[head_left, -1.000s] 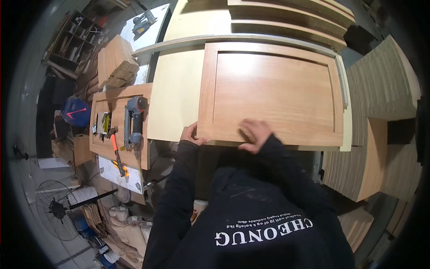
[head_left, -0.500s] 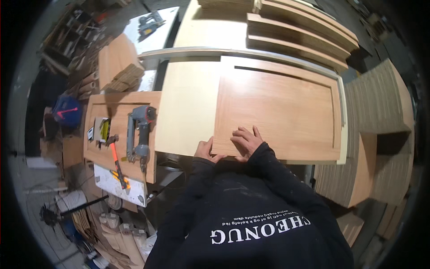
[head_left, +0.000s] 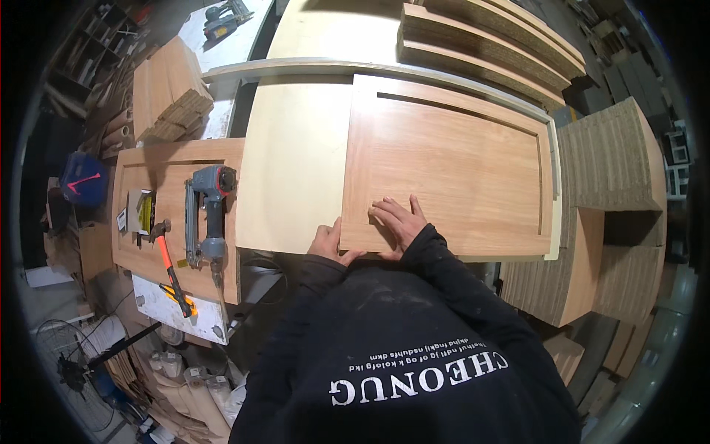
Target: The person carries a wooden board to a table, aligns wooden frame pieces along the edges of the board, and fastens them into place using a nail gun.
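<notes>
A framed wooden cabinet door (head_left: pixel 458 170) lies flat in front of me on a pale board (head_left: pixel 292 163). My left hand (head_left: pixel 329 243) grips its near left corner, with fingers along the left edge and the thumb at the front edge. To the right of it, my right hand (head_left: pixel 401 223) rests on the door's face. Its fingers are stretched out and apart, while the thumb reaches down at the front edge. A dark groove runs inside the door's frame along the far and right sides.
At left, a nail gun (head_left: pixel 211 214), an orange-handled hammer (head_left: pixel 168 259) and a small box (head_left: pixel 140 211) lie on another wooden door (head_left: pixel 159 174). A long strip (head_left: pixel 296 66) borders the far side. Stacked panels (head_left: pixel 614 159) stand at right, with long boards (head_left: pixel 484 55) beyond.
My view has swung slightly, so the bench and tools appear farther left. Both hands keep nearly the same places on the door.
</notes>
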`<action>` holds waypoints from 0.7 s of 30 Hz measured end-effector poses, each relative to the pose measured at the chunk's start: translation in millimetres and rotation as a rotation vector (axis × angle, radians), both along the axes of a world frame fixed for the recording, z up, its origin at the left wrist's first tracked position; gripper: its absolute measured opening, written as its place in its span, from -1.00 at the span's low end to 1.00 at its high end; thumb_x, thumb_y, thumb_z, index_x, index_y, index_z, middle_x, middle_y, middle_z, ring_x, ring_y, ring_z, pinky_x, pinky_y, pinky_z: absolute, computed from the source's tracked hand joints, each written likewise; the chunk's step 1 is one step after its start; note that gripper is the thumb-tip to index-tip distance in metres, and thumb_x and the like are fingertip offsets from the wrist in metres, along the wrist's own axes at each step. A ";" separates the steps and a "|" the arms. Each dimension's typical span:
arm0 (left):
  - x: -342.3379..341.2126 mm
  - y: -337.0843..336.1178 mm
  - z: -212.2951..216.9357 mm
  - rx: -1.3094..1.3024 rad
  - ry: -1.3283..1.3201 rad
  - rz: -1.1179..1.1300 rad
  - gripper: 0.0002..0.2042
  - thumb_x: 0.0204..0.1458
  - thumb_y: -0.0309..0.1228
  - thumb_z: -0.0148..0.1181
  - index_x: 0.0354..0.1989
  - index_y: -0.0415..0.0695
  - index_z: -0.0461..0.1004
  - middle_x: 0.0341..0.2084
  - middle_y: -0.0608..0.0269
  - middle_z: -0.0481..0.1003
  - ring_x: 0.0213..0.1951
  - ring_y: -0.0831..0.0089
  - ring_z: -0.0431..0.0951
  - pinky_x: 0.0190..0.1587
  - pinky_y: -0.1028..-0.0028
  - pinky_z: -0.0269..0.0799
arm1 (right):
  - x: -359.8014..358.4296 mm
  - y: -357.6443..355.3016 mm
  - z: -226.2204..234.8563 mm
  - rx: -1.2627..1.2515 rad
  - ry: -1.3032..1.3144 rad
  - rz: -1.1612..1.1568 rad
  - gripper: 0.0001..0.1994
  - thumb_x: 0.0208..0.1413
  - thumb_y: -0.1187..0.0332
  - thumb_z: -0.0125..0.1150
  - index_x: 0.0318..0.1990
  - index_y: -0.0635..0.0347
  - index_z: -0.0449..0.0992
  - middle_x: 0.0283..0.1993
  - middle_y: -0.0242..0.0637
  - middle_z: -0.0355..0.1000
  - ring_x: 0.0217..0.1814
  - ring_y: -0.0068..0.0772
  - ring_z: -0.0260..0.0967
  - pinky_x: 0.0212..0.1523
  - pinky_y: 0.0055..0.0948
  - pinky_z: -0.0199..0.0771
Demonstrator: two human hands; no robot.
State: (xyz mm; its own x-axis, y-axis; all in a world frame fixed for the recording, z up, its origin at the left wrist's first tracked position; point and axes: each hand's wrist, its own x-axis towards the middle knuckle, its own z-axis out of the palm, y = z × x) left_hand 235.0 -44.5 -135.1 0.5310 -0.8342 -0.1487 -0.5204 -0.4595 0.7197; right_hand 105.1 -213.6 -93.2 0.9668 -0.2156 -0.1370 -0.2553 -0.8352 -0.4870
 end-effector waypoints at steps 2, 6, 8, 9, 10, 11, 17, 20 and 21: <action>-3.5 2.5 -4.5 -0.035 -0.111 -0.017 -0.14 -0.44 -0.05 0.37 0.07 -0.26 0.16 -0.43 0.04 0.26 -0.43 0.25 0.35 -0.40 0.43 0.36 | -0.8 -0.2 2.9 -0.012 0.035 0.000 -0.16 -0.42 0.13 0.33 0.15 -0.06 0.08 0.19 -0.34 0.05 0.30 -0.24 -0.12 0.16 0.24 -0.31; 0.5 1.4 1.5 -0.033 -0.114 -0.026 -0.15 -0.40 -0.06 0.35 0.08 -0.29 0.14 -0.42 0.01 0.26 -0.41 0.22 0.35 -0.38 0.42 0.36 | 4.1 -0.9 2.5 -0.055 0.043 0.044 -0.10 -0.39 0.09 0.30 0.20 -0.01 -0.02 0.26 -0.34 -0.05 0.31 -0.27 -0.15 0.17 0.24 -0.35; 0.0 2.5 5.0 0.012 -0.067 -0.024 -0.16 -0.39 -0.06 0.34 0.09 -0.26 0.13 -0.43 0.01 0.26 -0.39 0.21 0.35 -0.35 0.40 0.36 | 3.8 -1.7 1.0 -0.045 0.061 0.042 -0.10 -0.38 0.09 0.29 0.20 0.01 -0.03 0.27 -0.34 -0.06 0.31 -0.28 -0.16 0.17 0.24 -0.36; 0.1 0.7 5.4 0.019 -0.070 -0.021 -0.16 -0.39 -0.06 0.34 0.09 -0.26 0.13 -0.43 0.01 0.26 -0.39 0.21 0.35 -0.35 0.40 0.36 | 3.3 -2.5 1.6 -0.053 0.051 0.062 -0.11 -0.38 0.10 0.29 0.20 0.03 -0.02 0.27 -0.34 -0.06 0.32 -0.29 -0.16 0.17 0.24 -0.36; -0.8 -1.5 5.8 0.024 -0.024 -0.027 -0.16 -0.38 -0.06 0.34 0.09 -0.24 0.13 -0.43 0.00 0.27 -0.39 0.20 0.35 -0.34 0.39 0.35 | 2.4 -1.8 2.7 -0.056 0.038 0.083 -0.11 -0.38 0.11 0.29 0.20 0.04 -0.02 0.27 -0.34 -0.05 0.32 -0.30 -0.16 0.17 0.24 -0.35; 3.3 1.0 5.2 0.034 0.011 -0.027 -0.16 -0.38 -0.06 0.34 0.10 -0.21 0.12 -0.44 0.00 0.27 -0.39 0.20 0.34 -0.32 0.38 0.34 | 4.0 -2.4 4.3 -0.067 0.041 0.081 -0.11 -0.39 0.12 0.30 0.20 0.03 -0.02 0.26 -0.34 -0.04 0.32 -0.31 -0.16 0.17 0.24 -0.34; 18.5 -1.7 18.9 0.109 0.222 -0.098 -0.37 -0.28 -0.21 0.29 0.03 -0.15 0.24 -0.50 0.08 0.33 -0.43 0.26 0.38 -0.32 0.40 0.34 | 0.0 -3.1 6.5 -0.078 0.106 0.028 -0.07 -0.42 0.11 0.34 0.20 0.00 -0.04 0.26 -0.33 -0.04 0.32 -0.33 -0.17 0.18 0.21 -0.32; 68.8 35.3 20.2 -0.030 0.324 0.447 -0.49 -0.32 -0.46 0.31 -0.06 -0.10 0.37 -0.55 0.32 0.33 -0.49 0.50 0.34 -0.39 0.52 0.33 | -1.4 -6.7 10.1 -0.024 0.116 0.025 -0.03 -0.40 0.11 0.34 0.22 -0.01 -0.13 0.28 -0.35 -0.09 0.33 -0.33 -0.20 0.21 0.17 -0.36; 97.3 57.5 15.4 0.036 -0.050 0.452 -0.47 -0.34 -0.50 0.29 -0.05 -0.10 0.36 -0.53 0.30 0.34 -0.46 0.52 0.34 -0.37 0.52 0.32 | -1.5 -5.6 10.3 0.029 0.073 0.004 -0.06 -0.41 0.16 0.32 0.21 0.03 -0.09 0.28 -0.28 -0.10 0.34 -0.30 -0.23 0.23 0.11 -0.46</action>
State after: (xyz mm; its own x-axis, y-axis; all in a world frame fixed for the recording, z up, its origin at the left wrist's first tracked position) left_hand 332.3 13.1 -119.7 0.8478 -0.5120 -0.1379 -0.2959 -0.6727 0.6782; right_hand 103.6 -219.2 -82.9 0.9548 -0.2070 -0.2133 -0.2879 -0.8221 -0.4912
